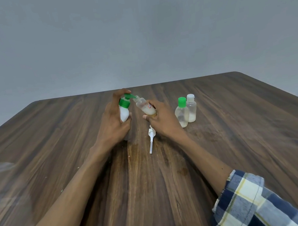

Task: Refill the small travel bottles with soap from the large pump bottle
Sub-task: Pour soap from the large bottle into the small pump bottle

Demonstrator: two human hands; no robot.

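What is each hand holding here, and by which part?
Left hand grips the pump bottle around its white body; right hand holds the tilted open travel bottle by its lower body.

Your two bare forearms, left hand (112, 119) and right hand (161, 119) without rings or watch, rolled navy, white and yellow plaid sleeve (251, 201) behind the right hand

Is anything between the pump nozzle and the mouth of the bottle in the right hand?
Nothing visible. The green nozzle of the pump bottle, gripped by the left hand, points straight at the open mouth of the tilted travel bottle held by the right hand. Its removed spray cap lies on the table, out of the way.
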